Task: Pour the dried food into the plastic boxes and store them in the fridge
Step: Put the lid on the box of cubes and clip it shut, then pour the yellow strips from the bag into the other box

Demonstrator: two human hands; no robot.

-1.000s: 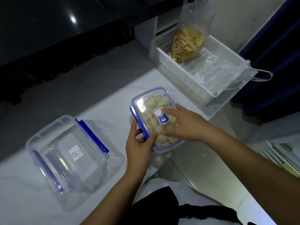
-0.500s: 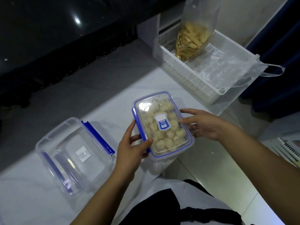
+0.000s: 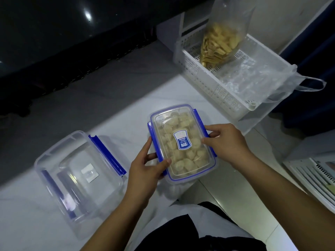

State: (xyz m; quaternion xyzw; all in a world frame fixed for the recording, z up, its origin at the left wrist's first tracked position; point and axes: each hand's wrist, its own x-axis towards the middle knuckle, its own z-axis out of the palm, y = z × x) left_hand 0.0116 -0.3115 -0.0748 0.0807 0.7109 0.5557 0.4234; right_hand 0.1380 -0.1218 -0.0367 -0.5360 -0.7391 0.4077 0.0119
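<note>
1. While both hands work at its near edge, the white counter (image 3: 45, 205) stretches from the lower left toward the far right corner, carrying everything else.
2. At that far corner sits a white perforated basket (image 3: 204, 84), with a loose clear plastic bag (image 3: 268, 82) draped over its right side and spilling past the rim.
3. An empty clear box (image 3: 79, 174) with blue side clips stands on the counter to the left, its lid off, just beside the left hand.
4. Upright in the basket's back end leans a clear bag of dried strips (image 3: 219, 46), pale yellow and heaped at the bottom.
5. The filled box (image 3: 183, 142) sits at the counter's front edge between the two hands, lid on, packed with pale dried chunks; a blue label shows on the lid.
6. The left hand (image 3: 145, 171) grasps the box's left long side, thumb curled onto the lid, fingers (image 3: 147, 144) against the blue clip.
7. The right hand (image 3: 226, 142) grasps the right long side, its curled fingers on the lid's edge and the clip there.
</note>
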